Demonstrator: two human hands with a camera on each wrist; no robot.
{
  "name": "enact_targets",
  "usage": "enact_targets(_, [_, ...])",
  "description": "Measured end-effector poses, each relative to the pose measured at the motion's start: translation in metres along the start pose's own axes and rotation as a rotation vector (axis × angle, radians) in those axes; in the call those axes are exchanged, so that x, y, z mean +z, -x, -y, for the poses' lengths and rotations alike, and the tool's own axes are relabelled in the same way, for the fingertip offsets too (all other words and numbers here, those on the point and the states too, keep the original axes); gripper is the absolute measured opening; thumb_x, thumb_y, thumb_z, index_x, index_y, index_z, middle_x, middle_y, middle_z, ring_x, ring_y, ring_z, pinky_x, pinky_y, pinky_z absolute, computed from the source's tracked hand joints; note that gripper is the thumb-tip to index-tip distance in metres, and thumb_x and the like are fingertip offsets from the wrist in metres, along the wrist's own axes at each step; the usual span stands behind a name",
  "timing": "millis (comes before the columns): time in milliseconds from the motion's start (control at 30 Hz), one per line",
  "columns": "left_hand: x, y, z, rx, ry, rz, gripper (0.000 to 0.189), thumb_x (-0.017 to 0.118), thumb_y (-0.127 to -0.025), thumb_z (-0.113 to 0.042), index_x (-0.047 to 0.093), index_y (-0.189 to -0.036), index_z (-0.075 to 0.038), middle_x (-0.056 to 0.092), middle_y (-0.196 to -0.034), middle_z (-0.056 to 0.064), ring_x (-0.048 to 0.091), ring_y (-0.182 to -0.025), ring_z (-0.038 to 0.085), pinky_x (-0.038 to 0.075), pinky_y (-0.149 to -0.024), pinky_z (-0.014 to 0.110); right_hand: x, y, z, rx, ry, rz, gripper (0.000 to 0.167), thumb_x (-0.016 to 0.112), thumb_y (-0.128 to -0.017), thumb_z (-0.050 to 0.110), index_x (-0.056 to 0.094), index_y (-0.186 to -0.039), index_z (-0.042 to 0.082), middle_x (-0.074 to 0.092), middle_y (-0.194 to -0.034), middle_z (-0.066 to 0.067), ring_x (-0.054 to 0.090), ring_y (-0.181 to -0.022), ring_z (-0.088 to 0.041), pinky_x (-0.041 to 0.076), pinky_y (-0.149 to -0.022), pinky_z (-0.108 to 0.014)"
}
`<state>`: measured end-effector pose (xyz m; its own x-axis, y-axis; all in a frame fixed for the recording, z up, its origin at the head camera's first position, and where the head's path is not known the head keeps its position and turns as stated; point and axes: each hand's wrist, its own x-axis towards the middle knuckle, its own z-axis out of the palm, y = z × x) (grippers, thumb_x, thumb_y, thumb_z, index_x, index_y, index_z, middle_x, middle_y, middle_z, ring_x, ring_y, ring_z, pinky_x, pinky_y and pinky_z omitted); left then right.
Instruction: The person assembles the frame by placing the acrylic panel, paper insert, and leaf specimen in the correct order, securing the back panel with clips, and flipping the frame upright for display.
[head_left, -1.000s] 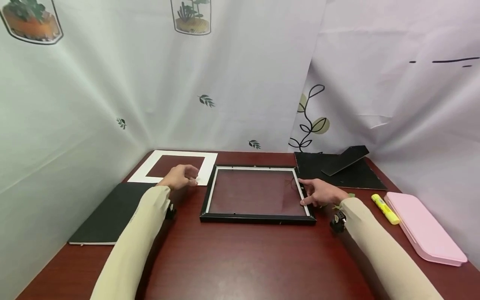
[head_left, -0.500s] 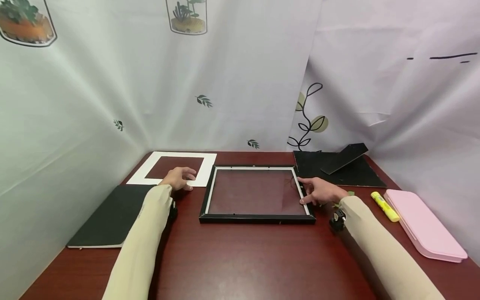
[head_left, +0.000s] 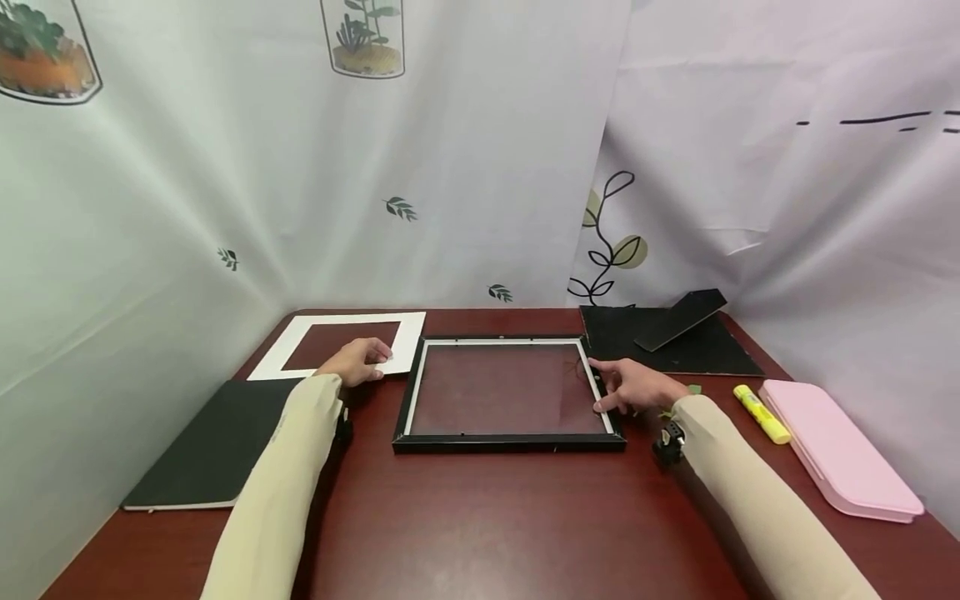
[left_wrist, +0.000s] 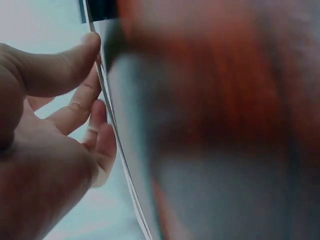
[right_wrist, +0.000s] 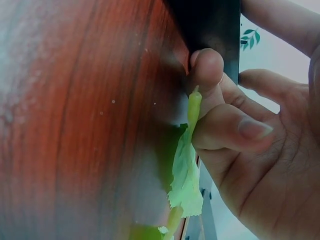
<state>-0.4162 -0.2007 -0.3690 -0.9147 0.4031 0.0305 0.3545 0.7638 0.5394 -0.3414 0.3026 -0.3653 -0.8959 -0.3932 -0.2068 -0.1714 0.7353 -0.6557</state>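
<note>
My left hand (head_left: pixel 352 362) pinches the near right corner of a white picture mat (head_left: pixel 408 343), whose rectangular window shows the table. In the left wrist view the thumb (left_wrist: pixel 75 65) is on one face of the mat's thin edge (left_wrist: pixel 107 95), with fingers on the other. My right hand (head_left: pixel 636 387) grips the right side of a black picture frame (head_left: pixel 510 443) lying flat. Its thumb and index finger reach onto the frame's inner white border, and its other fingers are curled by the outer edge. A green leaf on a stem (right_wrist: pixel 186 175) is close under those fingers.
Behind the right hand lies a black backing board (head_left: pixel 607 333) with a raised stand flap (head_left: pixel 681 320). A yellow marker (head_left: pixel 761 413) and a pink case (head_left: pixel 843 454) are at the right. A black flat book or board (head_left: pixel 202 446) lies left, partly under the left forearm.
The left hand has shifted slightly left along the mat's near edge, and its fingers have closed onto the corner. The right hand stays at the frame. The head view has panned slightly.
</note>
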Motion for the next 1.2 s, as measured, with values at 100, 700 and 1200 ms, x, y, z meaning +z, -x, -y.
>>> enact_targets(100, [-0.004, 0.000, 0.001, 0.038, 0.027, -0.001, 0.030, 0.067, -0.087, 0.007, 0.058, -0.116, 0.009, 0.064, -0.115, 0.028, 0.061, -0.113, 0.041, 0.048, -0.099, 0.053, 0.002, 0.000, 0.000, -0.001, -0.004, -0.004, 0.095, 0.080, -0.085, 0.020, 0.023, -0.159, 0.002, 0.057, -0.070, -0.003, 0.054, -0.056, -0.016, 0.044, -0.052, -0.031])
enact_targets(700, [-0.023, -0.001, -0.011, 0.148, 0.177, 0.101, 0.051, 0.066, -0.090, 0.007, 0.054, -0.139, 0.004, 0.056, -0.142, 0.028, 0.051, -0.136, 0.043, 0.047, -0.106, 0.050, 0.001, 0.002, 0.002, 0.008, -0.017, -0.013, 0.094, 0.079, -0.085, 0.018, 0.023, -0.159, 0.001, 0.055, -0.074, -0.003, 0.053, -0.056, -0.015, 0.043, -0.053, -0.030])
enact_targets(1200, [0.001, -0.008, -0.099, 0.301, -0.040, 0.019, 0.056, 0.078, -0.084, -0.003, 0.062, -0.137, -0.011, 0.070, -0.128, 0.015, 0.068, -0.115, 0.027, 0.050, -0.097, 0.041, 0.001, 0.000, 0.010, 0.022, 0.072, -0.071, 0.090, 0.080, -0.084, 0.021, 0.030, -0.156, -0.002, 0.047, -0.070, -0.004, 0.046, -0.068, -0.018, 0.041, -0.063, -0.032])
